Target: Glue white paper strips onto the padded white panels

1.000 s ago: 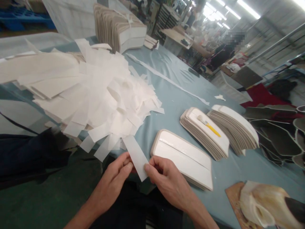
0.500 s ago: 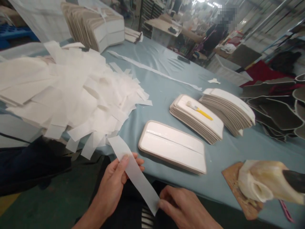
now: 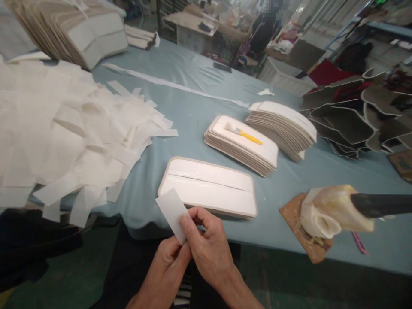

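A translucent white strip [image 3: 171,211] is pinched between both my hands, its free end pointing up and left over the near edge of a white panel. My right hand [image 3: 209,240] grips it with the thumb on top. Just below and to the left, my left hand [image 3: 169,264] is closed at the strip's lower end, which the fingers hide. Beyond them on the table lies a short stack of white panels with beige edging [image 3: 209,184], the top one glossy with a lengthwise slit. A large heap of similar white strips [image 3: 74,128] spreads out at left.
A yellow-handled brush [image 3: 246,135] rests on another panel stack [image 3: 241,150], with a curved stack [image 3: 283,128] behind. A glue-coated container [image 3: 334,210] with a dark handle stands on a brown board [image 3: 298,231]. Tall panel bundles [image 3: 96,36] stand at back left.
My right hand has come up and across to meet my left hand on the strip. The strip, stretched out long before, now shows only a short end. The view has shifted right.
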{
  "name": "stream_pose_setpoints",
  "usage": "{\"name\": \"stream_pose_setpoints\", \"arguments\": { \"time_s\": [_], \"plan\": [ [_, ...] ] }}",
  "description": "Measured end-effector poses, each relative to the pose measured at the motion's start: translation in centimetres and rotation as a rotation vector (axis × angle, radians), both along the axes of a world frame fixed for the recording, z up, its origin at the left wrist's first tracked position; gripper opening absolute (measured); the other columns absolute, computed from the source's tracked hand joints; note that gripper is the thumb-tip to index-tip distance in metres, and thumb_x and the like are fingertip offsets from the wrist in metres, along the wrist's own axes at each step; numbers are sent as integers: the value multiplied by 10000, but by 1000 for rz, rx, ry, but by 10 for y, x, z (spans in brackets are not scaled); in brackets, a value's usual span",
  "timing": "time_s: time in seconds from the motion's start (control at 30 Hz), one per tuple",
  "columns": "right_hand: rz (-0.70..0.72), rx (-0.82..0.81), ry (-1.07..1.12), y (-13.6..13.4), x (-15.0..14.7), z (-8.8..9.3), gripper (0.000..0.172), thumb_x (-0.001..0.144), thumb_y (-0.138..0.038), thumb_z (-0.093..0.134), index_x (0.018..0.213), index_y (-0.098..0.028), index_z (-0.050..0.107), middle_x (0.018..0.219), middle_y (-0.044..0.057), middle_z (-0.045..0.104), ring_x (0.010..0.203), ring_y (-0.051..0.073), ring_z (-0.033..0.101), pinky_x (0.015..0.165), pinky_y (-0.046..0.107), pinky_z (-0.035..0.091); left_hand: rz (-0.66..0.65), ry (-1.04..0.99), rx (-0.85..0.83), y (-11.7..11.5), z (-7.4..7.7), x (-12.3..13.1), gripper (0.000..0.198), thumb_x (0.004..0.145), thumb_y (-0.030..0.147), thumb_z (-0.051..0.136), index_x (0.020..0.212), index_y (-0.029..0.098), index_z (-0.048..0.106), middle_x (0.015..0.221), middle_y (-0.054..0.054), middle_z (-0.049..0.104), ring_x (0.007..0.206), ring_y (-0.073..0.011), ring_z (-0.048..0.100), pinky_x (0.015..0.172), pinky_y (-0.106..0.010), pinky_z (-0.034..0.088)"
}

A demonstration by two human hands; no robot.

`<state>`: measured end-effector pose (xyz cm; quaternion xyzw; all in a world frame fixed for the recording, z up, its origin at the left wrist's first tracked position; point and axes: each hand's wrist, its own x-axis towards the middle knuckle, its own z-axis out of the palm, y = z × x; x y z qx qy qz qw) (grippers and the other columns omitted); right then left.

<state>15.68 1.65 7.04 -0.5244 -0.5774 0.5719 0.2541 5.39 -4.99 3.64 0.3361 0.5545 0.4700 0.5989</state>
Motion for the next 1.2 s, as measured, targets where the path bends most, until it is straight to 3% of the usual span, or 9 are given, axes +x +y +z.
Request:
{"name": "stream_pose_setpoints", "arguments": {
  "time_s": [0.13, 0.23, 0.3, 0.43, 0.53, 0.67, 0.77, 0.93, 1.2],
  "plan": [
    [-4, 19, -47, -1, 2, 4, 320, 960, -462, 598, 786, -205, 675, 712, -10, 674, 668, 144, 582, 622, 262, 418, -92, 2, -38, 3, -7, 8, 508, 886, 610, 693, 680, 154, 781, 642, -51, 665, 654, -182, 567, 567, -262, 494],
    [26, 22, -50, 4, 0, 12, 313, 959, -456, 590, 816, -201, 703, 720, -11, 690, 668, 144, 594, 638, 264, 419, -121, 102, 22, 2, -11, 10, 365, 895, 502, 678, 811, 176, 820, 685, -67, 708, 779, -242, 658, 779, -350, 620],
    [49, 46, -69, 12, 0, 18, 306, 955, -454, 595, 824, -204, 712, 725, -12, 701, 678, 145, 605, 651, 264, 424, -141, 198, 70, 2, -12, 9, 280, 897, 434, 666, 908, 208, 829, 810, -86, 777, 947, -287, 723, 953, -401, 623],
    [110, 162, -197, 38, 8, 32, 306, 974, -433, 575, 807, -212, 705, 722, -14, 698, 693, 145, 602, 661, 268, 400, -338, 269, 113, 4, -10, -2, 280, 996, 417, 583, 1017, 277, 825, 1036, -57, 839, 952, -230, 783, 894, -290, 616],
    [189, 247, -301, 63, 11, 39, 323, 992, -439, 556, 795, -218, 685, 733, -7, 690, 702, 152, 581, 669, 280, 374, -221, 400, 280, 4, -7, -18, 248, 1024, 400, 586, 1095, 307, 805, 1003, -9, 842, 897, -167, 796, 852, -203, 596],
    [268, 271, -404, 90, 4, 39, 292, 993, -442, 574, 819, -228, 670, 779, -2, 699, 753, 172, 575, 705, 291, 360, 15, 671, 502, 6, 3, -49, 130, 1013, 299, 640, 1008, 290, 769, 838, 21, 798, 732, -128, 752, 719, -181, 583],
    [299, 252, -464, 101, -7, 36, 269, 989, -448, 587, 842, -235, 659, 815, -2, 703, 791, 185, 574, 726, 303, 344, 143, 846, 629, 11, 9, -70, 108, 1020, 224, 627, 1030, 272, 723, 855, 38, 784, 752, -107, 738, 763, -184, 578],
    [345, 226, -570, 111, -20, 33, 239, 995, -419, 592, 852, -237, 650, 794, -10, 673, 753, 178, 528, 712, 311, 310, 205, 1038, 692, 25, 3, -93, 108, 1030, 226, 623, 1116, 227, 688, 968, 8, 778, 926, -135, 730, 953, -248, 571],
    [346, 191, -677, 119, -38, 36, 310, 1009, -409, 580, 769, -223, 640, 751, 0, 645, 736, 176, 543, 688, 312, 294, 197, 1075, 677, 40, -12, -100, 123, 1019, 176, 612, 1129, 201, 661, 1040, -37, 765, 1004, -190, 698, 996, -340, 556]
  ]
}}
